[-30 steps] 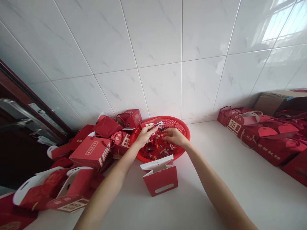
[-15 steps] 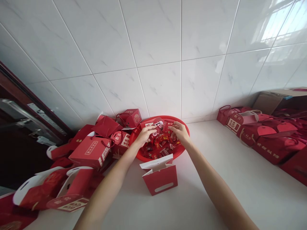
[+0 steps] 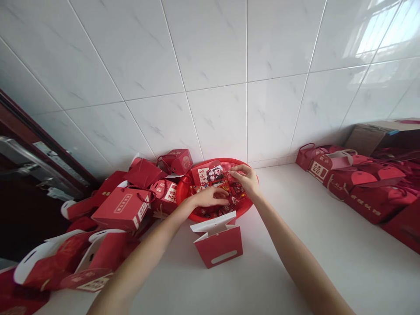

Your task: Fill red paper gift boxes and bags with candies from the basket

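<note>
A round red plastic basket stands against the tiled wall, filled with several small wrapped sweets and a printed red packet. My left hand lies low over the sweets with its fingers curled down among them; what they grip is hidden. My right hand hovers at the basket's far right side, fingers pinched on a small red sweet. In front of the basket an open red paper gift bag with a white inside stands upright on the white counter.
A heap of red gift boxes and bags lies to the left, reaching the counter's near left edge. More red bags line the right side below a cardboard box. A dark door frame is at far left.
My left hand dropped from the basket's far rim down onto the sweets nearer me, uncovering the printed packet. My right hand shifted back and right within the basket.
</note>
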Demonstrator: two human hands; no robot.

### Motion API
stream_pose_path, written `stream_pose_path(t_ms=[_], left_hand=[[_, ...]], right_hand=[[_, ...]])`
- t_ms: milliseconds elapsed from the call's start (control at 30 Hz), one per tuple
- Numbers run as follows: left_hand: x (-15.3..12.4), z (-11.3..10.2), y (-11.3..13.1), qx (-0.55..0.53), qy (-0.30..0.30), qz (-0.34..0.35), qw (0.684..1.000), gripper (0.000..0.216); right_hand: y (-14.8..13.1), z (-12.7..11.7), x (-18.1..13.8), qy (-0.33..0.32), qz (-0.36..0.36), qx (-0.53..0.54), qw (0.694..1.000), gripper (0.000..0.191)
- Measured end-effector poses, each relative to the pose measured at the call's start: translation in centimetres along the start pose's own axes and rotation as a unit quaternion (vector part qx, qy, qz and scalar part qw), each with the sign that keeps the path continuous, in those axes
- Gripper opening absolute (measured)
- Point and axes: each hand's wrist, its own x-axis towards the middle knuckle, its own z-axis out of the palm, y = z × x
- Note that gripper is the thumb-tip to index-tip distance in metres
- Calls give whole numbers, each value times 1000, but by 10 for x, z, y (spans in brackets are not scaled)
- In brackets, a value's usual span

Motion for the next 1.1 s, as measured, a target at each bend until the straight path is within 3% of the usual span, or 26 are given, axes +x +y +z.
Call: stream_pose_path(t_ms=[67, 133, 267, 333, 400, 567, 767, 933, 1100], left_hand=[[1, 6, 8, 28, -40, 19, 999, 61], [4, 11, 17, 67, -68, 42, 995, 66], [20, 23, 27, 105, -115, 79, 985, 32], [29, 27, 28, 115, -111, 72, 984, 12], [37, 27, 24, 113, -79, 62, 989, 2], [47, 8, 6, -24, 38, 63, 997, 13], [46, -10, 0, -182, 199, -10, 963, 20], [42, -10, 8, -273, 205, -102, 934, 20], [37, -15, 14, -319, 220, -96, 917, 29]], right_hand=[[1, -2, 1, 20, -2, -8, 1000, 31], [3, -3, 2, 45, -15, -27, 998, 36], [8, -4, 5, 80, -18, -47, 996, 45], [10, -4, 6, 92, -9, -39, 995, 48], [12, -4, 8, 107, -6, -17, 994, 51], [12, -8, 12, 161, -15, 55, 985, 53], [12, -11, 14, 185, -22, 73, 980, 34], [9, -8, 13, 179, -4, 96, 979, 32], [4, -5, 11, 168, 22, 95, 981, 29]])
